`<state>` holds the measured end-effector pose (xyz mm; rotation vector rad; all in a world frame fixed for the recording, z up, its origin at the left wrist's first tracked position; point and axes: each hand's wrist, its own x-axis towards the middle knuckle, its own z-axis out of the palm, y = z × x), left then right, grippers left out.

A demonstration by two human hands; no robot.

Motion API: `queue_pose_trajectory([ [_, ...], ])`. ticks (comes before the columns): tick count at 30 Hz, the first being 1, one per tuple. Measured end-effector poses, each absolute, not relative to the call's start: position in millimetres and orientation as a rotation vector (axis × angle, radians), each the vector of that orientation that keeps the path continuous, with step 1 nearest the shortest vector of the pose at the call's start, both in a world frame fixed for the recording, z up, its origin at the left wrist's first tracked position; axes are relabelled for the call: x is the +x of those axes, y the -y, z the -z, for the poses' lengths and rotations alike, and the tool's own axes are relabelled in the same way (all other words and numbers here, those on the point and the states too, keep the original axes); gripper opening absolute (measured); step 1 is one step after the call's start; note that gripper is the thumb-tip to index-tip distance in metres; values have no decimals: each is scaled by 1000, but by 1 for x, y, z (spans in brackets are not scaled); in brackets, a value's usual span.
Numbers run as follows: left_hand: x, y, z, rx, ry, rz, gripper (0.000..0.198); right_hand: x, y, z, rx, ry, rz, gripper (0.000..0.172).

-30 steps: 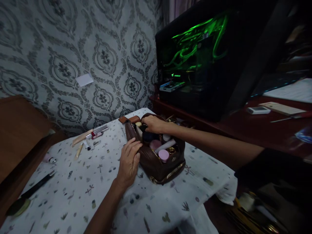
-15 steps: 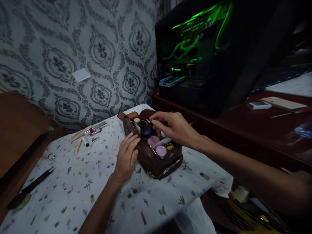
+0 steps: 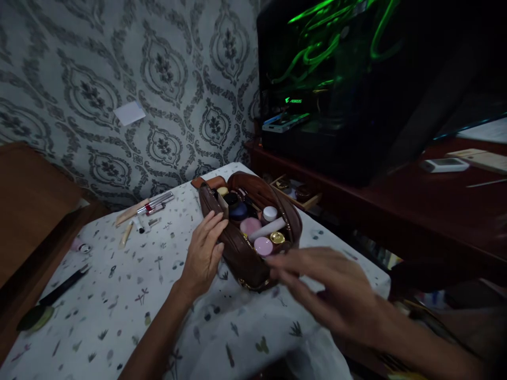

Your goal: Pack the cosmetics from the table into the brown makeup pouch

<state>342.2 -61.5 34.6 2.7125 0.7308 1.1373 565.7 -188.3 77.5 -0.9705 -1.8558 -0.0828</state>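
Observation:
A brown makeup bag (image 3: 241, 258) stands unzipped on the cloth-covered table. My left hand (image 3: 204, 250) grips its left side, fingers over the upper edge. Inside are a pink round container (image 3: 263, 246), a gold-capped item (image 3: 277, 237), a white-lidded jar (image 3: 270, 213), a pale tube (image 3: 267, 229), a blue round item (image 3: 238, 211) and other cosmetics. My right hand (image 3: 328, 290) is in front of the bag's near right corner, fingertips close to it. Motion smears its fingers, so whether it holds anything is unclear.
Several slim cosmetics, including a lip gloss tube (image 3: 154, 203), lie on the table (image 3: 174, 316) at the left. A black-handled brush (image 3: 63, 287) lies near its left edge. Behind the bag is a partly open drawer (image 3: 312, 200), below a green-lit computer case (image 3: 317, 79).
My right hand has come out of the bag and moved down and toward me, uncovering the bag's right side and the drawer. My left hand keeps its place on the bag.

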Motion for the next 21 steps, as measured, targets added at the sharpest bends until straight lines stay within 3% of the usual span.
queue_pose_trajectory([
  [12, 341, 62, -39, 2761, -723, -1098, 43, 525, 182, -44, -696, 2066, 91, 18],
  [16, 341, 62, -37, 2756, -721, -1109, 43, 547, 163, -78, -737, 1969, 227, 18],
  [21, 342, 63, -35, 2743, -743, -1098, 44, 573, 95, -146, -1186, 2134, -58, 25],
])
